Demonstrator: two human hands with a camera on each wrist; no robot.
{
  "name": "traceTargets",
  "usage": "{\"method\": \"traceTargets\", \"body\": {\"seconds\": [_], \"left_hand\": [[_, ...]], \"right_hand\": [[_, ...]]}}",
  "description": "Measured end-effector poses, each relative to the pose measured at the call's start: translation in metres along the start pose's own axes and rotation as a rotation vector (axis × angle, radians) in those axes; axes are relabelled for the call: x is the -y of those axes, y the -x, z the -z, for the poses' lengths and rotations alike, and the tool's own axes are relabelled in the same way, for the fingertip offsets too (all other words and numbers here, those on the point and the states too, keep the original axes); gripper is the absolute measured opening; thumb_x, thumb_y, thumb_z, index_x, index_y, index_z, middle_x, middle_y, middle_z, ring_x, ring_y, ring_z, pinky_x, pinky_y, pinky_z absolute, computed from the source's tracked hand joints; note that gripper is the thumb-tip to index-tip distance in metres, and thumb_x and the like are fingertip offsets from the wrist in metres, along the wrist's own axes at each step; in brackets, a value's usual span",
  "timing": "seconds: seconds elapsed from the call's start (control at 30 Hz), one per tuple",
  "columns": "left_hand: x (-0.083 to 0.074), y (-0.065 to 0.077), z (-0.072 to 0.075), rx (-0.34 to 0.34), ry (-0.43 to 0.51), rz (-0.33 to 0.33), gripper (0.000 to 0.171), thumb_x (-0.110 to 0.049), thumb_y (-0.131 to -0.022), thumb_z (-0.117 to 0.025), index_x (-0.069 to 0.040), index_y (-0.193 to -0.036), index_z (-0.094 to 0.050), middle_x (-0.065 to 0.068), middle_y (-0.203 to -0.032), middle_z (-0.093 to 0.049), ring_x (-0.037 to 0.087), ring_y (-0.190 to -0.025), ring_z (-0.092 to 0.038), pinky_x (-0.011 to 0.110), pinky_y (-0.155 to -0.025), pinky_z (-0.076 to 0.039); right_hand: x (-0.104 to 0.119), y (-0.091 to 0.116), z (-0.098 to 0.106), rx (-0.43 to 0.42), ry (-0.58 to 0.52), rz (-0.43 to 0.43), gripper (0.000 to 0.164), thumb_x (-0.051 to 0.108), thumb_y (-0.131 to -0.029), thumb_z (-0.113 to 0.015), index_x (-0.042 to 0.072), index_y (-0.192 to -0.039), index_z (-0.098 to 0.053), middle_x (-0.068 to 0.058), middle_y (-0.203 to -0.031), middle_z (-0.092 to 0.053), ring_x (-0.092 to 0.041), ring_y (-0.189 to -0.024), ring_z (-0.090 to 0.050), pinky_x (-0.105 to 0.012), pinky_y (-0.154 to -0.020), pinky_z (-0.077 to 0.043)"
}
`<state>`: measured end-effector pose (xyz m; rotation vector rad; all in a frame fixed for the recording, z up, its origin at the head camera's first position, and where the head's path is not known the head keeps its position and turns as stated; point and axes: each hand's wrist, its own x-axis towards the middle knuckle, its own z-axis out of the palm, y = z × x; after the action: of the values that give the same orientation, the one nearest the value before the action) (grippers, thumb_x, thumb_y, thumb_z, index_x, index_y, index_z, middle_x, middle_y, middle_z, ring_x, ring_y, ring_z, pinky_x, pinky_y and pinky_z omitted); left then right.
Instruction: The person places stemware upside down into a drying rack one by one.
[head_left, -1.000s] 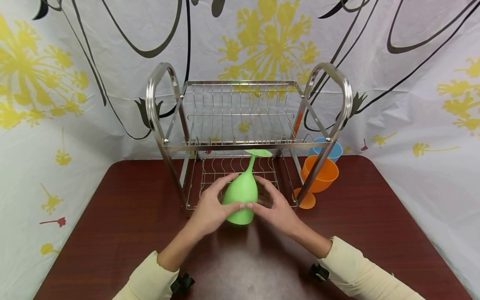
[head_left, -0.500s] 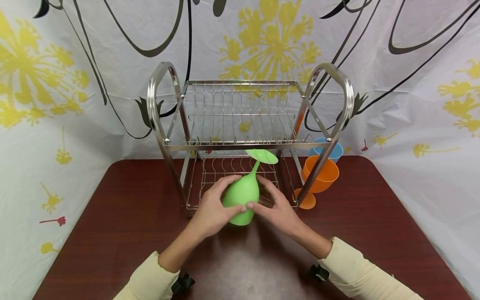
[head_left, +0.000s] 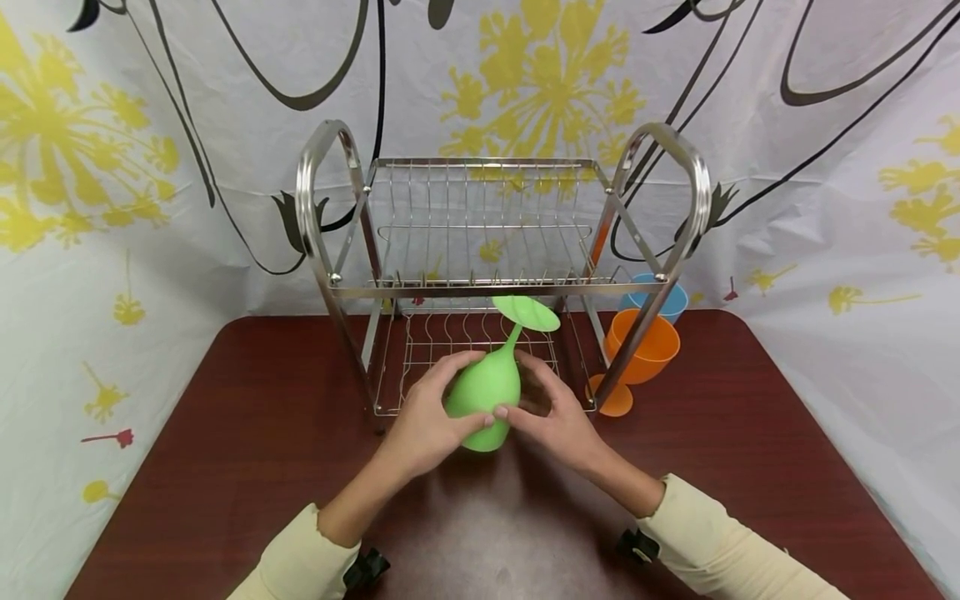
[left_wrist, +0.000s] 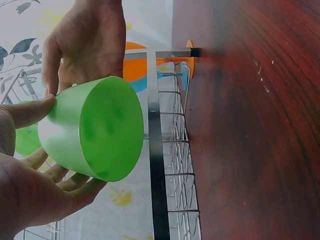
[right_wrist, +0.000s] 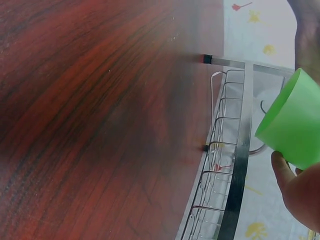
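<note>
A light green plastic goblet (head_left: pixel 480 392) hangs upside down and tilted over the front of the dish rack, its foot up and leaning right. My left hand (head_left: pixel 427 421) grips the bowl from the left, thumb across the near side. From the right, my right hand (head_left: pixel 557 421) holds the same bowl, the two thumb tips nearly meeting. In the left wrist view, the mouth of the green goblet (left_wrist: pixel 112 130) faces the camera, with left fingers under it. The right wrist view has the right thumb (right_wrist: pixel 282 170) against the bowl near its rim.
A two-tier metal dish rack (head_left: pixel 450 292) stands behind the hands on the dark red table (head_left: pixel 225 467). Beside its right legs an orange goblet (head_left: pixel 648 346) stands upright, with a blue cup (head_left: pixel 672 302) behind it. A patterned sheet (head_left: pixel 187 275) hangs around the table.
The goblet's foot has tipped rightward and come out further from under the upper tier's front bar. Both hands keep hold of the bowl and have barely moved.
</note>
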<state>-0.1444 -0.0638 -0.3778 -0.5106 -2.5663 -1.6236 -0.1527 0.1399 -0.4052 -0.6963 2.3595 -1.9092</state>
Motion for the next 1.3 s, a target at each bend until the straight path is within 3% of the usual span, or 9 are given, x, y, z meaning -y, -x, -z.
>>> {"method": "traceTargets", "body": {"seconds": [0.2,0.5,0.67,0.9,1.3], "left_hand": [[0.0,0.002,0.0,0.012,-0.005,-0.009,0.071,-0.014,-0.074,-0.083,-0.025,-0.137,-0.052,-0.01,-0.134,-0.053,0.017,-0.116,-0.054,0.046,-0.092,-0.05],[0.006,0.005,0.003,0.012,0.014,-0.101,0.064,-0.009,-0.08,-0.077,-0.02,-0.137,-0.052,-0.004,-0.136,-0.052,0.02,-0.119,-0.053,0.048,-0.096,-0.048],[0.008,0.007,0.007,-0.035,0.039,-0.16,0.059,-0.005,-0.082,-0.074,-0.014,-0.137,-0.053,0.0,-0.137,-0.053,0.025,-0.119,-0.055,0.046,-0.097,-0.049],[0.009,0.012,0.01,-0.116,0.036,-0.215,0.058,-0.002,-0.082,-0.072,-0.014,-0.135,-0.054,0.002,-0.135,-0.055,0.019,-0.119,-0.056,0.045,-0.096,-0.051],[0.009,0.016,0.017,-0.197,-0.006,-0.272,0.055,0.002,-0.082,-0.07,-0.012,-0.133,-0.056,0.003,-0.131,-0.056,0.017,-0.119,-0.054,0.037,-0.092,-0.052]], "right_hand": [[0.0,0.002,0.0,-0.013,0.004,0.004,0.07,0.01,-0.088,-0.072,0.019,-0.148,-0.037,-0.012,-0.14,-0.051,-0.029,-0.126,-0.053,-0.037,-0.098,-0.05],[-0.002,0.008,0.003,-0.047,0.091,0.054,0.074,0.008,-0.085,-0.074,0.017,-0.148,-0.037,-0.016,-0.14,-0.051,-0.034,-0.117,-0.059,-0.047,-0.088,-0.055],[-0.002,0.007,0.005,-0.055,0.144,0.132,0.075,0.006,-0.083,-0.076,0.016,-0.147,-0.039,-0.011,-0.14,-0.051,-0.029,-0.122,-0.056,-0.042,-0.093,-0.053],[0.001,0.006,0.008,-0.053,0.176,0.182,0.074,0.007,-0.081,-0.078,0.019,-0.145,-0.042,-0.007,-0.134,-0.056,-0.023,-0.116,-0.059,-0.04,-0.09,-0.055],[0.01,0.006,0.011,-0.061,0.233,0.297,0.075,0.005,-0.074,-0.082,0.009,-0.14,-0.048,-0.009,-0.131,-0.058,-0.024,-0.111,-0.061,-0.03,-0.091,-0.054]]}}
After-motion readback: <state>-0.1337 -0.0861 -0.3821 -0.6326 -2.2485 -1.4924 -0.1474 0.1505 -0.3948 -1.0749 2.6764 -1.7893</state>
